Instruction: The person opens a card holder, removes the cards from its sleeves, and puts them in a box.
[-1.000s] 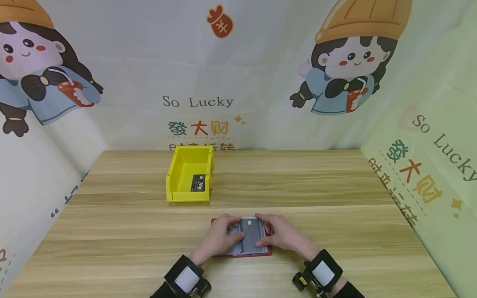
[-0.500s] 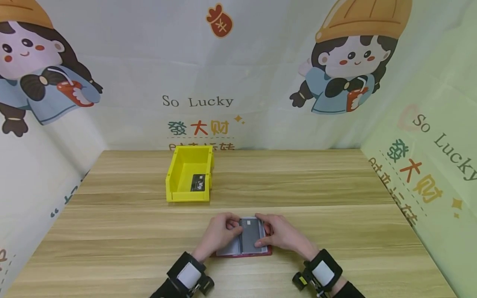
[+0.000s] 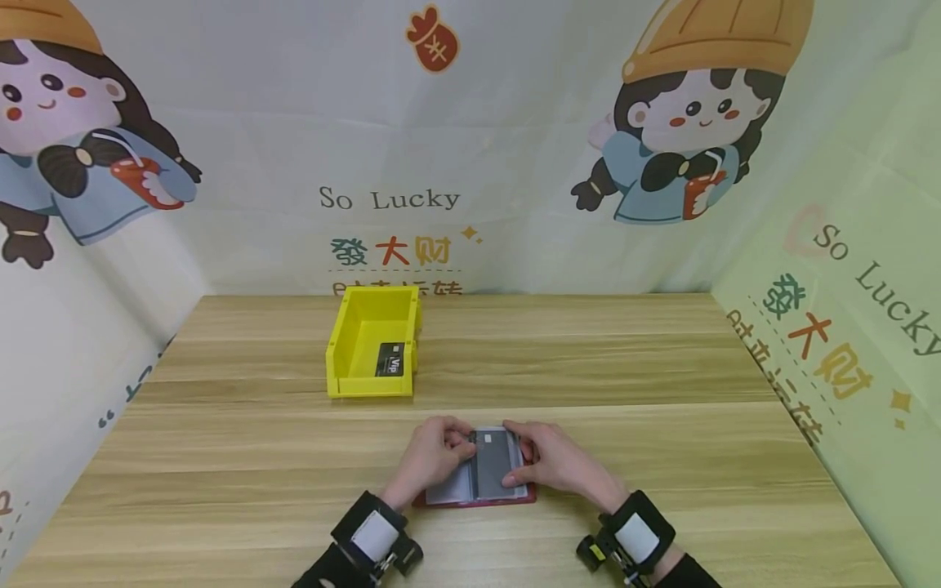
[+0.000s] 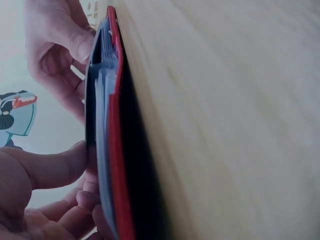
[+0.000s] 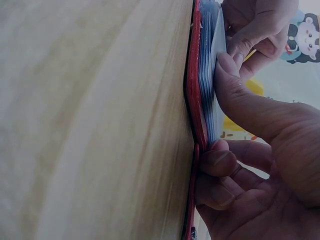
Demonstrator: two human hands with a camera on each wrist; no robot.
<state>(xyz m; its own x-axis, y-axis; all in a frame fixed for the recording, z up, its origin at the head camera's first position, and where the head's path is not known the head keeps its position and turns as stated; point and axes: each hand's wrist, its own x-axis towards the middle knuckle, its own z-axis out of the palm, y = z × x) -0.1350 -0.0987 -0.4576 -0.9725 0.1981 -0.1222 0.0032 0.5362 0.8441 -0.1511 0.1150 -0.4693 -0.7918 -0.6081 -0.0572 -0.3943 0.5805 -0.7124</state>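
Note:
A card holder (image 3: 450, 488) with a red cover and clear plastic sleeves lies spread on the table. Over its right-hand page lies a dark grey card (image 3: 491, 469) with a small pale square near the top. My left hand (image 3: 434, 449) pinches the card's upper left edge between thumb and fingers; in the left wrist view its thumb (image 4: 60, 167) presses the card's side. From the right, my right hand (image 3: 555, 461) grips the card holder's sleeves, its thumb (image 5: 230, 75) on the top face and the other fingers at the edge beneath.
Behind the card holder stands a yellow bin (image 3: 371, 385), with a black card marked "Vip" (image 3: 390, 359) inside. The wooden table (image 3: 625, 351) ends at a printed cloth backdrop (image 3: 515, 163) at the back and sides.
My left hand has shifted slightly up and its thumb has moved from the lower page toward the card's top left corner. The right hand stays put.

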